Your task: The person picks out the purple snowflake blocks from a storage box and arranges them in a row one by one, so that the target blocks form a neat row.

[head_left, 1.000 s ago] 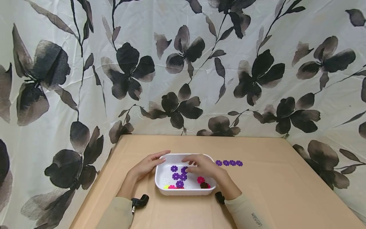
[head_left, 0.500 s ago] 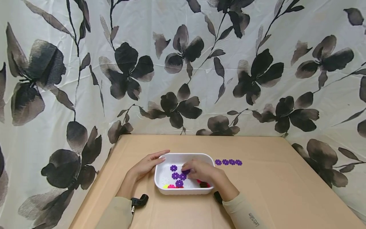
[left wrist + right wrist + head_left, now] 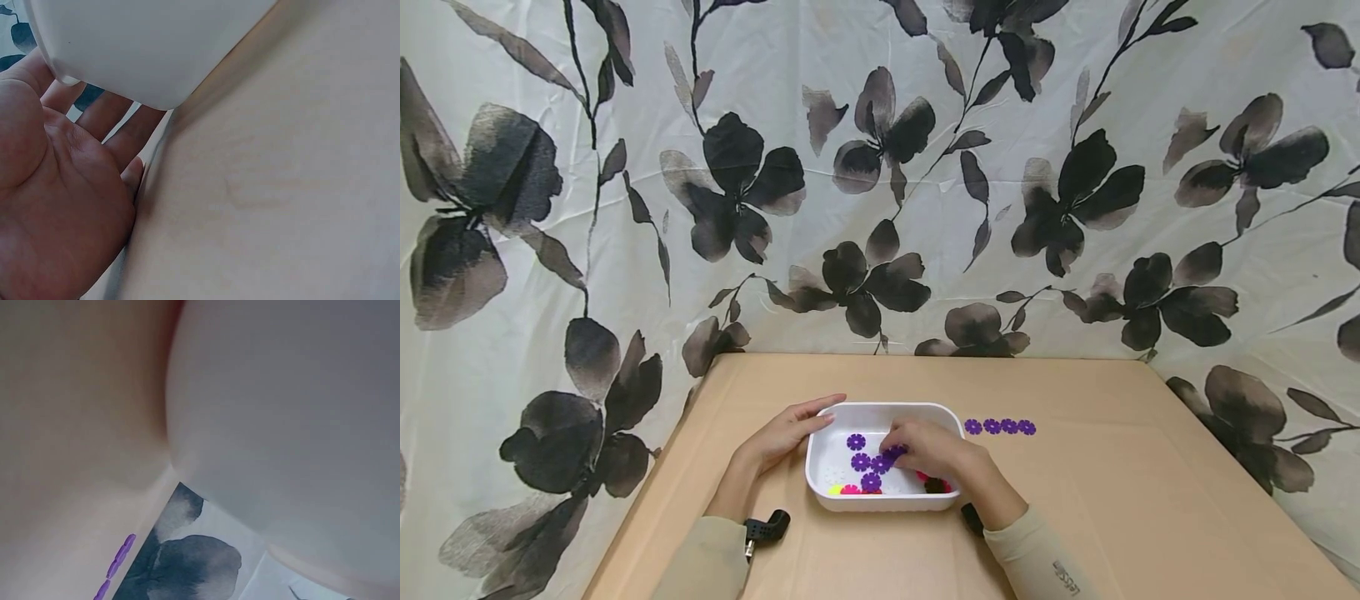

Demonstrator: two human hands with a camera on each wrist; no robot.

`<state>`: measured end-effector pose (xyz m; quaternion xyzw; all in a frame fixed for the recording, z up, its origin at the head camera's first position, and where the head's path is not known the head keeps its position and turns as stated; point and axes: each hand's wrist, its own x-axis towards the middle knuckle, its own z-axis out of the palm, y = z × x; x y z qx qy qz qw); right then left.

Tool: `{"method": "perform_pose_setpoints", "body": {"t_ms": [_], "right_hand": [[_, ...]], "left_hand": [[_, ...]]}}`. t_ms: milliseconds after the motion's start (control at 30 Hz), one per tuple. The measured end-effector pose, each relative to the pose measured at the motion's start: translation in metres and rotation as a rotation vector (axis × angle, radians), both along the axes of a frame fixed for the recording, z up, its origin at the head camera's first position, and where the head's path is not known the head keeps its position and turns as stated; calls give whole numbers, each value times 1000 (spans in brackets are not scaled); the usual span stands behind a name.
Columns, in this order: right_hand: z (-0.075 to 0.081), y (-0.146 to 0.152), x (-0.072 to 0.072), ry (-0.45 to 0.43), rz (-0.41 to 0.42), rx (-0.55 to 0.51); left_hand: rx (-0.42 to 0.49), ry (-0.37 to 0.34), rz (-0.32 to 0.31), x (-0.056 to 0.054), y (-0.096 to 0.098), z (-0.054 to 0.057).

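A white plastic tray (image 3: pixel 887 503) stands on the table, holding several purple flower-shaped discs (image 3: pixel 861 462). My left hand (image 3: pixel 786 433) grips the tray's left end, thumb over the rim; in the left wrist view its fingers lie along the tray's outer wall (image 3: pixel 150 50). Inside the tray, my right hand (image 3: pixel 928 446) has its fingers curled, pinching a purple flower disc (image 3: pixel 896 451) that they partly cover. The right wrist view shows the tray's outside (image 3: pixel 281 425) but not that hand.
Several purple flower discs form a straight row (image 3: pixel 1000 427) on the table (image 3: pixel 1105 500) to the tray's right. Yellow (image 3: pixel 837 490), pink (image 3: pixel 850 490) and dark brown (image 3: pixel 934 485) pieces lie along the tray's near wall. A flower-printed cloth (image 3: pixel 970 200) hangs behind the table.
My right hand has lowered into the tray and its fingers have closed on a purple flower disc, which has shifted slightly right. My left hand keeps its hold on the tray.
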<state>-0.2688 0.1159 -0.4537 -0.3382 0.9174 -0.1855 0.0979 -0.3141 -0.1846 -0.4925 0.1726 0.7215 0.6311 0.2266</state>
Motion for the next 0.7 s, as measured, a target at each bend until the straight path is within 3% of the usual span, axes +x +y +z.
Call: {"method": "perform_pose_setpoints", "body": {"t_ms": [400,700], "right_hand": [[3,0,-1,-42,-91,-56],[7,7,-7,-30,-110,-178]], "left_hand": [[-1,1,0,1,1,0],[-3,-3,10,2,1,0]]}}
